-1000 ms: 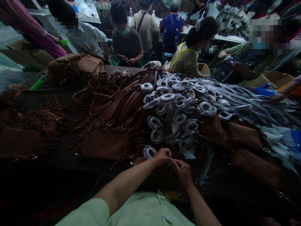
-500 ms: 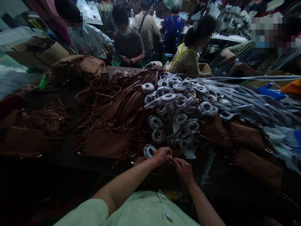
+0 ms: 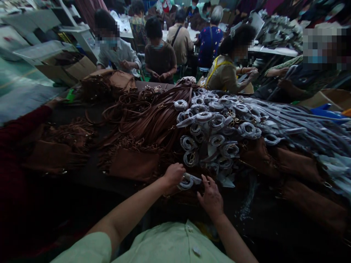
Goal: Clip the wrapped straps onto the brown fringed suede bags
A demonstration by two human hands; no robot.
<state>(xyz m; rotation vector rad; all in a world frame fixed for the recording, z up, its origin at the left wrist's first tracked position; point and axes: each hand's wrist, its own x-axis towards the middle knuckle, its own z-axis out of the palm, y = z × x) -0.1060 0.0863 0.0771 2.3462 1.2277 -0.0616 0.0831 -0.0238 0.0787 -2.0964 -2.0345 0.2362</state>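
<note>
My left hand is closed at the edge of a coiled strap wrapped in whitish covering, low in front of me. A pale end of the wrapping points right from the coil. Beside that end is my right hand, thumb and fingers apart, with a fingertip at or close to the wrapping. Whether it touches cannot be made out. Just beyond my hands lies a pile of similar wrapped coils, some with gold-coloured clasps. Dark brown material under my hands is too dim to make out fully.
Brown straps lie left of the coils, long wrapped straps to the right. Fringed brown bags lie on the dark table. A co-worker's red sleeve reaches in at left. Several people sit opposite. A cardboard box stands far left.
My hands have moved apart; the right has opened from a pinch. My left hand, earlier beside the coil, now grips it. The view has shifted, so the table appears further right.
</note>
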